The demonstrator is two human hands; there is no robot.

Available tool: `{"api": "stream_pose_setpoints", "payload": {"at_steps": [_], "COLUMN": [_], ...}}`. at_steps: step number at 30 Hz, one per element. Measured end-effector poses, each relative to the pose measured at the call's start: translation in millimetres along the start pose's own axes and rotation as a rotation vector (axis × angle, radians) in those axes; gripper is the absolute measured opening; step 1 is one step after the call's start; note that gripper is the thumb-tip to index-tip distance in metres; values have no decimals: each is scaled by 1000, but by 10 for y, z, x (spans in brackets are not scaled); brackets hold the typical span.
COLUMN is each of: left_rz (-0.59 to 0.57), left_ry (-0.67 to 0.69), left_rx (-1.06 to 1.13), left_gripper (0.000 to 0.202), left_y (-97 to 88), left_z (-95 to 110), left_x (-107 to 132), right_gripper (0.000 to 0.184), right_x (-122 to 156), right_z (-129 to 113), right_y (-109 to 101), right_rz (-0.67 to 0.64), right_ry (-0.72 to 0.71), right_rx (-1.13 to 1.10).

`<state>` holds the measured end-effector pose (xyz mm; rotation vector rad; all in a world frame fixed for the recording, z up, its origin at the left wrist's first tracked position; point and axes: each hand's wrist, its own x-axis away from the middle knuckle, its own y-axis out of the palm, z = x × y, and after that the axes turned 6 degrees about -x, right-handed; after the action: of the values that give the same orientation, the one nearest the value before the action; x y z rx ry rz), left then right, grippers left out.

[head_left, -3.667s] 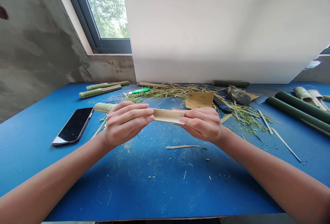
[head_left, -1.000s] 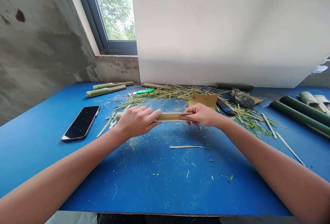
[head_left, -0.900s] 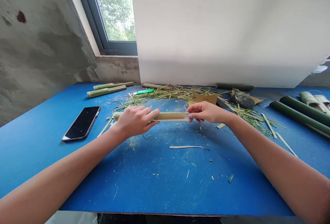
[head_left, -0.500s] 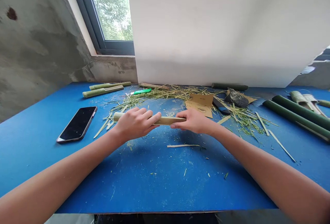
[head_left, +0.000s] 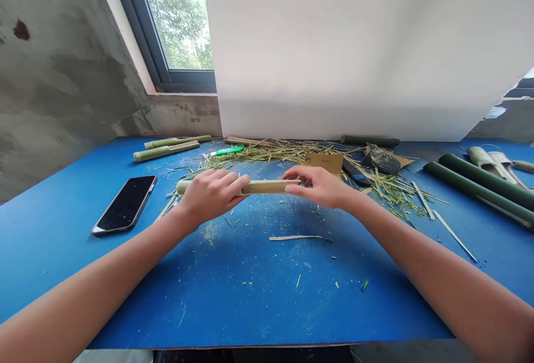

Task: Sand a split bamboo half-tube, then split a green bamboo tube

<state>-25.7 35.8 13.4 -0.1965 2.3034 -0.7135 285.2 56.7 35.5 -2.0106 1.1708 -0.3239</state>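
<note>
A pale, partly cut-away bamboo piece [head_left: 267, 187] lies level across the middle, above the blue table. My left hand [head_left: 214, 191] is wrapped over its left part, with the rounded end sticking out past the knuckles. At the other end, my right hand [head_left: 315, 186] has its thumb and fingers around the tip. Whatever lies under my left palm is hidden. Just behind my right hand is a folded brown sheet [head_left: 324, 162] with print on it.
Bamboo shavings [head_left: 275, 151] litter the back of the blue table [head_left: 233, 296], with a green-handled cutter [head_left: 229, 151] among them. A phone [head_left: 125, 204] lies left. Dark green bamboo lengths [head_left: 479, 190] are at right, and a dark stone [head_left: 380, 159] is at the back.
The bamboo piece and both hands have shifted slightly left and up in view. More of the bamboo shows between the hands, and my right-hand fingers have loosened and risen over its end.
</note>
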Motion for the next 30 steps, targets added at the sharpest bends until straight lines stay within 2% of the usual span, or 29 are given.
{"api": "stream_pose_setpoints", "payload": {"at_steps": [4,7,9,12,15,17,19,21,23,27,30], "left_rz": [5,50,106,180,151,95,50,19,-7,-32,-39], "left_ry": [142,93,-9,-156,-165,-111,-65,-35,-20,-8,-7], "left_rx": [-99,-114,-91,6,81,82,83,102,121,151,163], "left_gripper": [23,40,50,63,61,50,40,35,32,26,24], "left_y": [-100,-159,-183,-179,-121,-68,-25,-2,2,-5,4], "left_z": [52,94,96,62,32,37,60,88,113,142,147], "left_x": [-79,-115,-119,-88,-36,-10,3,4,0,-6,-2], "right_gripper": [44,44,43,40,38,37,44,50,49,44,45], "right_x": [54,43,11,-43,-88,-119,-153,-183,-202,-195,-169], "right_z": [-229,-288,-256,-100,113,221,270,265,229,194,218], "right_y": [272,414,431,338,199,139,117,113,95,5,-53], "right_rz": [-168,-220,-145,149,334,356,387,447,518,620,612], "right_ry": [-6,-12,-42,-64,-128,-170,-150,-102,-91,-219,-228], "right_rx": [58,5,-57,-227,-483,-589,-645,-700,-731,-676,-618]}}
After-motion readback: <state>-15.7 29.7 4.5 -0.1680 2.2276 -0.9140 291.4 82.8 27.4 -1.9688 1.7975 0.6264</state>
